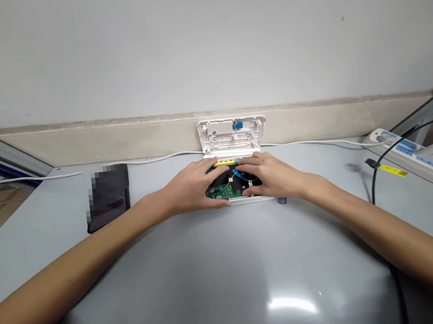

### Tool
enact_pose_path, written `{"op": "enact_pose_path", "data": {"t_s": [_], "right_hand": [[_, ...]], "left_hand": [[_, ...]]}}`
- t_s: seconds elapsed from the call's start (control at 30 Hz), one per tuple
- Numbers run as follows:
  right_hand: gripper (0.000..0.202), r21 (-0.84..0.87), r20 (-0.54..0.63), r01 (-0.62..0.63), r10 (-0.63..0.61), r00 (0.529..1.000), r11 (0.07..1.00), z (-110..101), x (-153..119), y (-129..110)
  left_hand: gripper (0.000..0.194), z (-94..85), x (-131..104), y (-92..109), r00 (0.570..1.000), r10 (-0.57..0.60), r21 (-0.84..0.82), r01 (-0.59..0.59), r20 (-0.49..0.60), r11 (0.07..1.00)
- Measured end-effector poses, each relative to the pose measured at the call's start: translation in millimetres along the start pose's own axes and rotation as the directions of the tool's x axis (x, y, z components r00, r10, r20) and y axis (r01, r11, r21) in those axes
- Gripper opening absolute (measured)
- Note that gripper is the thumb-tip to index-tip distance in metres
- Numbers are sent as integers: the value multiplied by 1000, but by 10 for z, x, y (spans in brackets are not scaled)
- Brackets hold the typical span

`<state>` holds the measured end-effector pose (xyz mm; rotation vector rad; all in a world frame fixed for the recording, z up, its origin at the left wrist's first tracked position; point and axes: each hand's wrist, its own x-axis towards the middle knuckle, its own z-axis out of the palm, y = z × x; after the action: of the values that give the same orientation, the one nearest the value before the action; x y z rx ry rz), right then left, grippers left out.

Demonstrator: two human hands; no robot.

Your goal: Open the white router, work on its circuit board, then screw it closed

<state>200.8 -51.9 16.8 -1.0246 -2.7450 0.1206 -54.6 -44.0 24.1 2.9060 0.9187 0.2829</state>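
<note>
A pale wall (204,44) rises behind a glossy grey table (228,269). At the table's far side, centred between my hands, lies the white casing base (253,199) of an electronic device, with its cover (222,142) standing upright just behind it, inner face towards me. Degree of assembly: the green circuit board (225,187) and a yellow port strip (224,163) sit in the base, and a blue connector (237,173) with a thin pale lead lies over the black part of the interior. The cover is not closed over the base; whether the connector is fully seated I cannot tell.

Pose: my forearms reach in from the lower corners and converge on the base, palms turned down and inward. My left hand (188,185) spans the left end, fingers spread, thumb along the front edge and index over the interior. My right hand (278,176) arches over the right end, fingers curved and parted from the thumb, one fingertip beside the connector. Whether either hand grips or presses I cannot tell. Far right: a power strip (420,164). Left: a dark flat-screened device (116,203).
</note>
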Motion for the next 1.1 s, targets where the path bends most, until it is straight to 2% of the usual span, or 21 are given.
{"op": "enact_pose_path", "data": {"t_s": [0.23, 0.5, 0.6, 0.83, 1.1], "right_hand": [[57, 2, -9, -18, 18, 1000, 1000, 26, -5, 23], [56, 69, 29, -28, 26, 999, 997, -48, -7, 52], [47, 114, 31, -2, -2, 1000, 994, -132, -15, 74], [4, 188, 17, 32, -36, 999, 982, -239, -27, 42], [6, 165, 57, 9, -18, 998, 986, -169, -24, 4]], "left_hand": [[76, 30, -7, -21, 1000, 2, -3, -2, -20, 1000], [77, 26, -21, -15, 1000, -5, -26, 5, -27, 1000], [71, 29, -16, -21, 1000, 4, -52, -5, -30, 999], [73, 39, -14, -25, 1000, -12, -48, 11, -18, 999], [68, 20, -11, -7, 1000, -27, -64, 26, -8, 998]]}}
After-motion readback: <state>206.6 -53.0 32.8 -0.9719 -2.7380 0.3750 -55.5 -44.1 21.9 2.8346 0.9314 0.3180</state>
